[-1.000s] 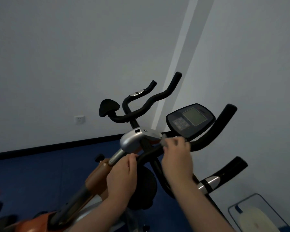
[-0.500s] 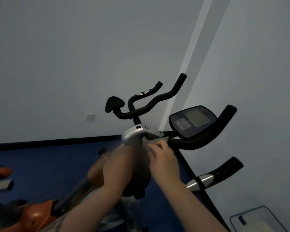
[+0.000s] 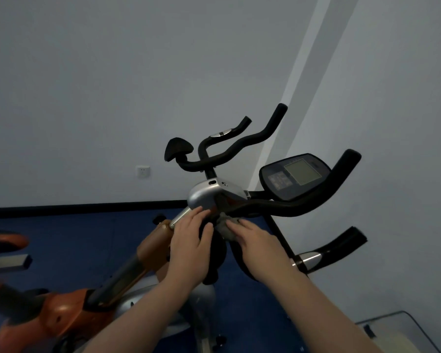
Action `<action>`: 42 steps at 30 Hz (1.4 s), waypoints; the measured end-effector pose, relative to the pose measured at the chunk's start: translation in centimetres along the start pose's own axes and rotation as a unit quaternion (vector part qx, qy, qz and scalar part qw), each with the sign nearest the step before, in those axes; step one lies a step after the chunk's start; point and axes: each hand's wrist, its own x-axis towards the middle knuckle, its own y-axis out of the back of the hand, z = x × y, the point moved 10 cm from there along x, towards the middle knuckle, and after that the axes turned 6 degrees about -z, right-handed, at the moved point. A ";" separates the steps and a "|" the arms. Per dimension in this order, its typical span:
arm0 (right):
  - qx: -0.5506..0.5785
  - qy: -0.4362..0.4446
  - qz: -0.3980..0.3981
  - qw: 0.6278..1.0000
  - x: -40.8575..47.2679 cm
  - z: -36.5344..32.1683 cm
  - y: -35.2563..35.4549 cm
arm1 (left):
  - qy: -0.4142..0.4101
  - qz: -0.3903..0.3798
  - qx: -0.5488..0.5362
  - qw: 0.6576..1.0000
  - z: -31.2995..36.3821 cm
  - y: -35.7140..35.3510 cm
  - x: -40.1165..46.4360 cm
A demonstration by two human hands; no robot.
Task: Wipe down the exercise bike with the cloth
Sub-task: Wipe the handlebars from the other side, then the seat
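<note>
**Cloth drops from the handlebar to the stem below it**

Going left to right: the left hand (image 3: 189, 247) lies on the exercise bike (image 3: 206, 197) just under its silver stem cover, fingers fairly straight and slightly spread, resting on the dark part and the chrome post rather than wrapped round anything. A second ago it was lower and curled near the post; it has slid up to steady the frame.

Just right of it, the cloth (image 3: 227, 226) (small, grey, bunched) sits pressed against the bike where the black handlebar (image 3: 278, 207) meets the stem. The right hand (image 3: 255, 247) holds it there with fingers curled over the wad. A second ago this hand was up on the bar beside the console (image 3: 294, 175); it has since come down and inward. My reading is that the bar's inner stretch has been wiped and the junction is in hand, with the outer grips, console and frame still to do.

The console shows a grey screen and a button panel; no brand, label or writing is legible anywhere.
</note>
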 end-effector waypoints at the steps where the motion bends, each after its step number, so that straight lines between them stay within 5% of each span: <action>1: -0.007 -0.002 -0.004 1.000 0.0 0.1 -0.2 | 0.002 0.003 -0.002 1.000 -0.1 0.0 0.0; 7: 0.020 -0.005 -0.084 0.996 -3.1 1.7 -0.1 | -0.010 0.017 -0.018 1.000 -0.3 0.1 -0.1; 12: -0.046 -0.097 0.074 0.991 -2.0 0.0 1.0 | -0.004 0.005 -0.005 1.000 0.0 0.0 -0.4; 18: -0.166 0.029 0.183 0.968 -8.1 -2.7 0.0 | -0.142 -0.081 0.131 0.978 3.6 -1.0 -0.1; 20: -0.194 0.020 0.250 0.948 -10.3 -1.7 0.9 | -0.201 -0.132 0.106 0.965 5.0 -1.9 0.5; 23: -0.153 -0.110 0.361 0.913 -12.5 2.0 4.4 | -0.279 -0.196 0.111 0.933 7.0 -3.8 1.4; 28: 0.103 -0.335 0.473 0.808 -13.6 3.6 1.9 | -0.308 -0.221 0.123 0.917 8.5 -5.9 1.7; 37: 0.224 -0.365 0.547 0.719 -13.8 7.9 5.5 | -0.287 -0.223 0.082 0.928 7.7 -5.8 1.9; 42: 0.311 -0.386 0.595 0.633 -14.5 7.5 1.2 | -0.292 -0.236 0.083 0.923 7.6 -6.0 1.9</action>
